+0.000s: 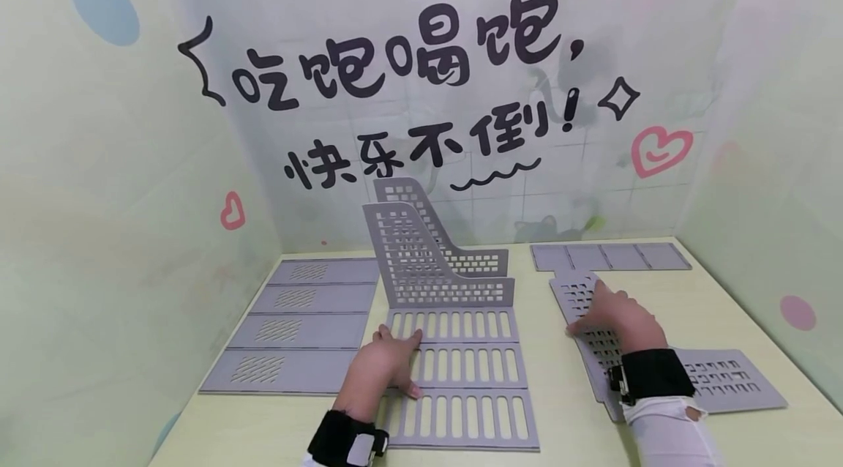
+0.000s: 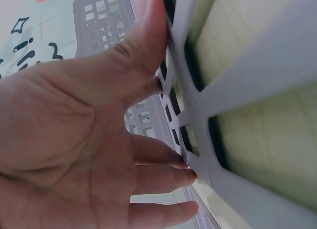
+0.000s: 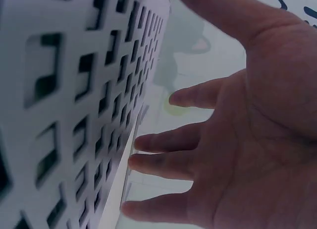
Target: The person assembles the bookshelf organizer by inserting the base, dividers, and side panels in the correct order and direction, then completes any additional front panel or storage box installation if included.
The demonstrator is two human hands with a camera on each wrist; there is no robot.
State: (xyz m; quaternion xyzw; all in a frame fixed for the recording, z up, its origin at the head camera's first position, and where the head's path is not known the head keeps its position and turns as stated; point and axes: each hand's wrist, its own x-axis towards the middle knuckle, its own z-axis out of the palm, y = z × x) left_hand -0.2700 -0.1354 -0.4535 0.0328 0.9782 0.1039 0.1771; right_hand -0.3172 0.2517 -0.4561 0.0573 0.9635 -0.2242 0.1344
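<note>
My left hand [image 1: 385, 363] lies with spread fingers at the left side of a grey slotted panel [image 1: 469, 365], its fingertips touching the slats. In the left wrist view the palm of that hand [image 2: 94, 125] faces the panel's long openings. Over on the right, my right hand [image 1: 615, 317] reaches across a grey L-shaped panel [image 1: 602, 350] with small punched holes. The right wrist view shows its fingers spread and fairly straight beside the perforated surface [image 3: 94, 105]; whether the thumb touches is hard to tell. Two perforated side panels [image 1: 421, 262] stand upright behind the slotted panel.
A grey sheet [image 1: 303, 372] in several strips, each with slanted slits, lies at the left. Another grey strip [image 1: 612, 257] in sections lies at the back right. Printed walls [image 1: 461, 108] enclose the pale table [image 1: 250, 430] at the back and sides.
</note>
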